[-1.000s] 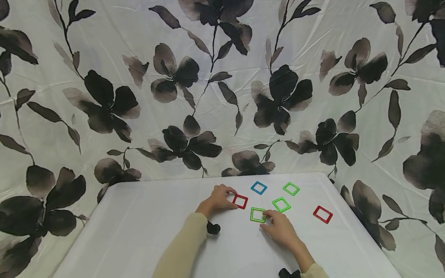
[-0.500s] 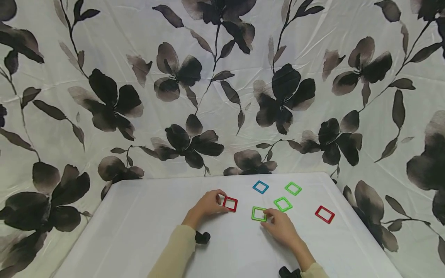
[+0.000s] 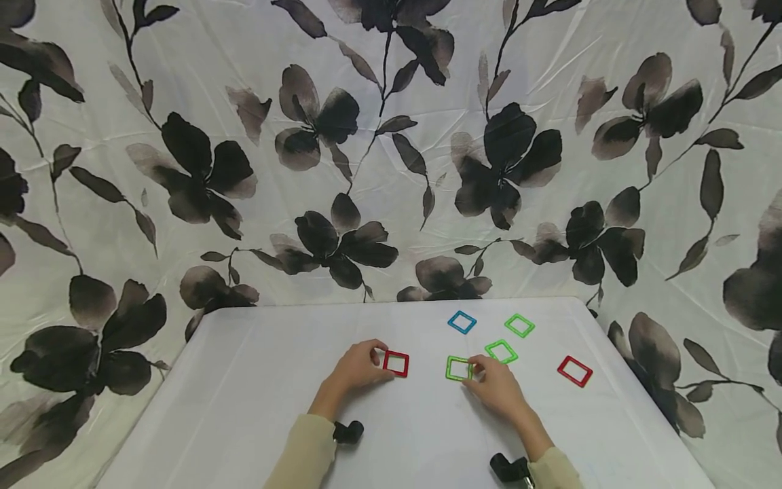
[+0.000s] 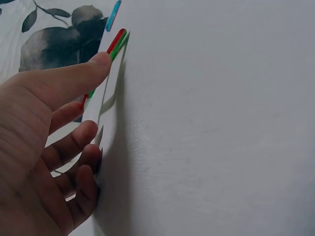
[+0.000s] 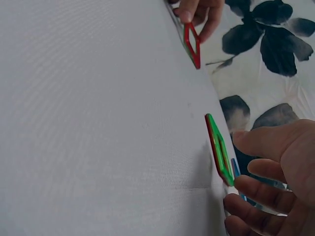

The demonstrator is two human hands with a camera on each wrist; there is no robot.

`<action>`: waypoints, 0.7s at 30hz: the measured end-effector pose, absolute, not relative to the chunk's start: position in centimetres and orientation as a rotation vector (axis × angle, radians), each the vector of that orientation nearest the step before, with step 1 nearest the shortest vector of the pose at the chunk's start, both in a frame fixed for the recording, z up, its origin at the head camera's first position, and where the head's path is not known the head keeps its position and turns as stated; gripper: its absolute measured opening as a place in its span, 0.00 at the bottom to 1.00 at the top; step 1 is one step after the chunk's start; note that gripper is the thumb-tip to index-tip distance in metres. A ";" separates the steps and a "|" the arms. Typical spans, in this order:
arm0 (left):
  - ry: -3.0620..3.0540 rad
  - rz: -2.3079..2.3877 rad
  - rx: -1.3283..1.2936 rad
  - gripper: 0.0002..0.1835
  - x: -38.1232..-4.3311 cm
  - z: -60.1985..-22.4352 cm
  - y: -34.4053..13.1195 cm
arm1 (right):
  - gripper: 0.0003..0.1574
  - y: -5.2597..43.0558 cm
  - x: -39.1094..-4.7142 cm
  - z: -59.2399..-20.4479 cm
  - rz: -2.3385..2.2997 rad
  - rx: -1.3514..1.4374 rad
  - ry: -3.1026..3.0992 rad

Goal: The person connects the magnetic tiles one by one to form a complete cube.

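My left hand [image 3: 356,367] holds a red square open frame [image 3: 406,365] by its left side, thumb and index finger at two corners. In the left wrist view, the thumb overlaps this red frame [image 4: 117,40], which shows green along its lower layer. My right hand [image 3: 497,392] is at the right side of a green square frame [image 3: 455,378]. The right wrist view shows an index fingertip right at a corner of the green frame [image 5: 227,178], while the thumb stands off from it. A red layer shows under the green.
Toward the back lie a blue frame [image 3: 453,316] and a green frame [image 3: 527,318]. Another green frame [image 3: 493,346] lies just beyond the right hand, and a second red frame [image 3: 565,364] is farther right. A floral curtain [image 3: 366,149] hangs behind the white table [image 3: 244,407].
My left hand has moved left and slightly nearer with the red frame, away from the green one. My right hand and the other frames stay in place; the head view has shifted slightly.
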State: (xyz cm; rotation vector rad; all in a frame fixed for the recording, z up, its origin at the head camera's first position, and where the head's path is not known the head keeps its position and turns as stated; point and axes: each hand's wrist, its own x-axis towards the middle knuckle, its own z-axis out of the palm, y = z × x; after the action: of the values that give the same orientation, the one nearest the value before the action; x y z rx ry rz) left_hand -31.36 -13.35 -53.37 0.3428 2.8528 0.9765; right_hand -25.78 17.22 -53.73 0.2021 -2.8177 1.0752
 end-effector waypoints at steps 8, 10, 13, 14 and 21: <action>2.875 0.993 0.349 0.30 -29.6 -54.3 -13.4 | 0.31 17.5 -26.4 -53.4 1.079 0.151 -2.882; 2.880 0.986 0.371 0.30 -29.3 -54.4 -13.3 | 0.33 17.5 -26.6 -53.3 1.096 0.121 -2.899; 2.899 0.982 0.369 0.29 -28.8 -54.5 -13.2 | 0.37 17.6 -27.0 -53.4 1.116 0.121 -2.921; 2.909 0.980 0.365 0.29 -28.5 -54.5 -13.2 | 0.38 17.6 -27.0 -53.5 1.125 0.120 -2.929; 2.994 0.934 0.354 0.28 -27.9 -55.1 -12.7 | 0.42 17.7 -27.8 -53.6 1.140 0.119 -2.948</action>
State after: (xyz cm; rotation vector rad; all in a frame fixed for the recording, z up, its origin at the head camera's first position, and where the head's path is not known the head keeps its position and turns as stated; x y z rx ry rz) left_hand -27.87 -12.72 -55.10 0.3542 2.9939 0.9343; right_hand -27.79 17.74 -53.57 0.1195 -2.9478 1.1401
